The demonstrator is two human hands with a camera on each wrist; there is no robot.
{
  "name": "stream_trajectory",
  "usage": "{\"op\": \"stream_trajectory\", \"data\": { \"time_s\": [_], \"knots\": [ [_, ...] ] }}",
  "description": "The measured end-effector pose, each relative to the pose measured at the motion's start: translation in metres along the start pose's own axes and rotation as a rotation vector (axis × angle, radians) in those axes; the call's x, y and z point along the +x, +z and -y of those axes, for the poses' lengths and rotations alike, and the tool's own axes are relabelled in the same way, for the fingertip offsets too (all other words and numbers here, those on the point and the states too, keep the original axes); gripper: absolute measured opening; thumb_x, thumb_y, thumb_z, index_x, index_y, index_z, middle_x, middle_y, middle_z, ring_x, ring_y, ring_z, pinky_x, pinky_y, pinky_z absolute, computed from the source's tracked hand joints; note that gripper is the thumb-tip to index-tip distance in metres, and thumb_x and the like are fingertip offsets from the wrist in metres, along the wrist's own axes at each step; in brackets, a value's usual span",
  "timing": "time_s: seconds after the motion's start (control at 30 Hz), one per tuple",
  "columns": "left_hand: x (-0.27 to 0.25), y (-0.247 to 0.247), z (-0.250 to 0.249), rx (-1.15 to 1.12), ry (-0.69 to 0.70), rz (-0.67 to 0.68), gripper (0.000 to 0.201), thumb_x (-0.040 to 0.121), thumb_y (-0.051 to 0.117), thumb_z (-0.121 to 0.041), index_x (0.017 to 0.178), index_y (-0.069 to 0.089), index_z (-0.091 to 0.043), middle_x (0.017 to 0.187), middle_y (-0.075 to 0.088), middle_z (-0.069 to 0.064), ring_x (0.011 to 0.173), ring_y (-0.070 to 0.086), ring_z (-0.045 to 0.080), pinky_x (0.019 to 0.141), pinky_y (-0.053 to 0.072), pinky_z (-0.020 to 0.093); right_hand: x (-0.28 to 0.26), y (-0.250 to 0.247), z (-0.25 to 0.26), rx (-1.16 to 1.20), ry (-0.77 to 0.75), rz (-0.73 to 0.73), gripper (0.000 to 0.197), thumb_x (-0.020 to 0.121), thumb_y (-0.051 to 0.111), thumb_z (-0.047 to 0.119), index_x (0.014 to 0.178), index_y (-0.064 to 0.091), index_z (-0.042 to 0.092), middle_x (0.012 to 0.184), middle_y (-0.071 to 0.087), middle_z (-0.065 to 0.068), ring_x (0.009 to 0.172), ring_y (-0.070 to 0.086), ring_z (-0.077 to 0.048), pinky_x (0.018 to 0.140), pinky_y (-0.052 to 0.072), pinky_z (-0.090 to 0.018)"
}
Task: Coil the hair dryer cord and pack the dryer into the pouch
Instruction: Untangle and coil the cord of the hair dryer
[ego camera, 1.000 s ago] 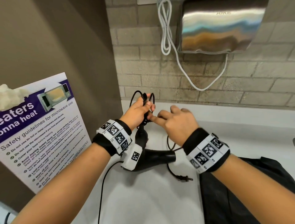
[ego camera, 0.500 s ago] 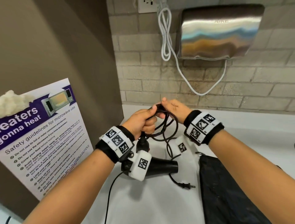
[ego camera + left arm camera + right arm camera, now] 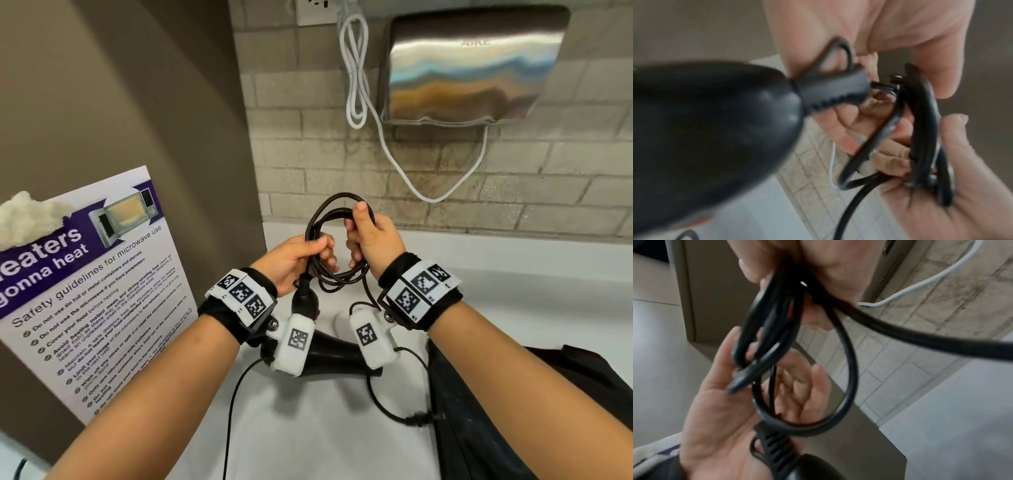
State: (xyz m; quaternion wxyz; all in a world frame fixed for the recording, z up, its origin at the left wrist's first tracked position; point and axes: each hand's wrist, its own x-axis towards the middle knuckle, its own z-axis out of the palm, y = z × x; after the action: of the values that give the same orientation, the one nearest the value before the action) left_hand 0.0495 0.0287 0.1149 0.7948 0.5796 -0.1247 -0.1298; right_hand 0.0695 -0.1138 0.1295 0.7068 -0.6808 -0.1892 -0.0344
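The black hair dryer (image 3: pixel 334 354) hangs handle-up just over the white counter (image 3: pixel 308 428), partly hidden by the wrist cameras. Its black cord (image 3: pixel 320 214) is gathered in several loops above the handle. My left hand (image 3: pixel 317 250) grips the left side of the loops, close to the ribbed cord sleeve (image 3: pixel 774 449). My right hand (image 3: pixel 356 224) pinches the top right of the loops (image 3: pixel 849 386). The loose tail runs down to the plug (image 3: pixel 419 418) on the counter. The black pouch (image 3: pixel 486 421) lies at the right, beside the plug.
A brown wall panel (image 3: pixel 154 102) with a microwave safety poster (image 3: pixel 85 291) stands at the left. On the brick wall behind hang a steel hand dryer (image 3: pixel 469 68) and its white cable (image 3: pixel 356 75). A thin black camera wire (image 3: pixel 236 404) trails over the counter.
My right hand has brought another turn of cord up to the bundle and now holds its top. The loops have grown, and less slack lies on the counter.
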Motion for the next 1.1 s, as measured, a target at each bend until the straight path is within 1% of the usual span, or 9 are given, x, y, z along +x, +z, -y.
{"op": "stream_trajectory", "data": {
  "time_s": [0.13, 0.3, 0.43, 0.53, 0.67, 0.77, 0.9, 1.0, 1.1],
  "knots": [
    [-0.003, -0.007, 0.004, -0.078, -0.023, 0.004, 0.021, 0.085, 0.049, -0.025, 0.069, 0.06, -0.017, 0.055, 0.056, -0.007, 0.067, 0.068, 0.012, 0.068, 0.056, 0.023, 0.004, 0.006, -0.007, 0.005, -0.029, -0.071, 0.044, 0.097, 0.029, 0.037, 0.063, 0.044, 0.014, 0.031, 0.036, 0.01, 0.029, 0.032, -0.003, 0.035, 0.035, -0.021],
    [-0.002, -0.011, 0.003, -0.208, 0.014, -0.098, 0.031, 0.099, 0.024, -0.023, 0.084, 0.048, -0.011, 0.043, 0.038, -0.008, 0.036, 0.039, 0.004, 0.052, 0.053, 0.023, -0.001, 0.009, -0.029, 0.186, 0.032, 0.036, 0.041, 0.1, 0.02, 0.028, 0.076, 0.049, 0.011, 0.042, 0.045, 0.01, 0.038, 0.046, -0.006, 0.048, 0.049, -0.024],
    [-0.002, -0.016, 0.001, -0.232, 0.005, -0.101, 0.031, 0.096, 0.027, -0.022, 0.093, 0.053, -0.006, 0.048, 0.038, -0.008, 0.035, 0.033, 0.004, 0.041, 0.039, 0.018, -0.008, 0.001, -0.039, 0.387, 0.181, 0.091, 0.03, 0.096, 0.026, 0.001, 0.091, 0.053, 0.012, 0.052, 0.058, 0.004, 0.049, 0.06, -0.015, 0.061, 0.048, -0.033],
    [-0.002, -0.018, 0.001, -0.235, -0.013, -0.068, 0.028, 0.085, 0.036, -0.018, 0.099, 0.054, -0.003, 0.051, 0.041, -0.007, 0.037, 0.034, 0.005, 0.041, 0.036, 0.018, -0.012, -0.007, -0.038, 0.366, 0.225, 0.123, 0.054, 0.079, 0.029, -0.021, 0.107, 0.052, 0.019, 0.073, 0.064, -0.001, 0.061, 0.065, -0.017, 0.062, 0.054, -0.033],
    [0.0, -0.017, 0.001, -0.129, -0.027, -0.06, 0.03, 0.093, 0.027, -0.011, 0.099, 0.055, -0.003, 0.052, 0.041, -0.007, 0.037, 0.033, 0.004, 0.041, 0.032, 0.017, -0.008, -0.014, -0.015, 0.178, 0.245, 0.075, 0.026, 0.095, 0.04, 0.014, 0.119, 0.051, 0.015, 0.096, 0.062, -0.003, 0.071, 0.061, -0.019, 0.064, 0.051, -0.03],
    [0.002, -0.016, 0.0, -0.111, -0.041, -0.057, 0.032, 0.095, 0.024, -0.01, 0.098, 0.055, -0.003, 0.052, 0.042, -0.007, 0.037, 0.033, 0.003, 0.04, 0.031, 0.017, 0.007, -0.023, 0.001, -0.152, 0.034, -0.079, 0.039, 0.097, 0.035, 0.032, 0.128, 0.047, 0.012, 0.118, 0.06, -0.009, 0.085, 0.059, -0.014, 0.066, 0.049, -0.015],
    [0.004, -0.014, 0.001, -0.113, -0.055, -0.029, 0.028, 0.092, 0.028, -0.013, 0.097, 0.055, -0.003, 0.052, 0.041, -0.007, 0.037, 0.033, 0.003, 0.04, 0.032, 0.017, 0.018, -0.025, 0.007, -0.738, -0.194, 0.207, 0.038, 0.099, 0.031, 0.024, 0.131, 0.047, 0.01, 0.131, 0.054, -0.01, 0.122, 0.049, -0.019, 0.103, 0.033, -0.022],
    [0.004, -0.02, 0.002, -0.129, -0.045, 0.033, 0.021, 0.08, 0.048, -0.021, 0.094, 0.052, -0.006, 0.052, 0.041, -0.009, 0.038, 0.034, 0.002, 0.041, 0.034, 0.016, 0.019, -0.026, 0.003, -0.664, -0.148, 0.299, 0.026, 0.098, 0.035, 0.017, 0.101, 0.06, 0.009, 0.101, 0.068, -0.016, 0.089, 0.065, -0.009, 0.083, 0.045, -0.018],
    [0.005, -0.025, 0.004, -0.152, -0.046, 0.088, 0.028, 0.071, 0.066, -0.023, 0.089, 0.049, -0.009, 0.053, 0.042, -0.01, 0.039, 0.037, 0.002, 0.043, 0.039, 0.018, 0.016, -0.022, -0.011, -0.449, -0.046, 0.274, 0.024, 0.097, 0.038, 0.013, 0.075, 0.044, 0.018, 0.064, 0.063, -0.005, 0.05, 0.059, 0.001, 0.057, 0.046, -0.013]
  ]
}}
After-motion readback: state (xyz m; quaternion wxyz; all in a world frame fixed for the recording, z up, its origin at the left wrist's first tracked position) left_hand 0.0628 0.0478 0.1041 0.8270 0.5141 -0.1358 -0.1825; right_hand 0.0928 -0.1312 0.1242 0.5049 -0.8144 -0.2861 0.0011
